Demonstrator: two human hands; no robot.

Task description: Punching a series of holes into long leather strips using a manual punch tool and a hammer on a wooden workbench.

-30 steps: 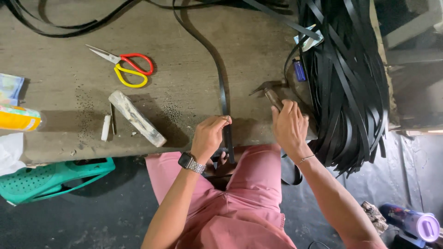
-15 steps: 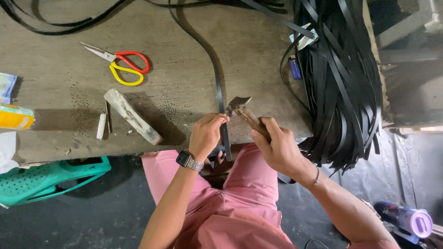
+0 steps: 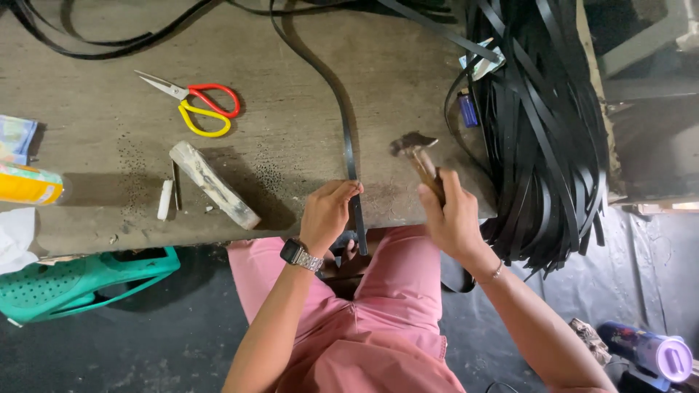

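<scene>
The left hand (image 3: 329,211) pinches a black strap (image 3: 348,145) on the table (image 3: 109,182), the right hand (image 3: 450,215) grips a hammer (image 3: 416,156), while a yellow package (image 3: 29,185) lies at the left edge.

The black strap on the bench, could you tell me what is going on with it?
The left hand pinches the black strap flat at the workbench edge. The right hand holds a small hammer raised just beside it. Scissors and a pile of black strips lie nearby.
</scene>
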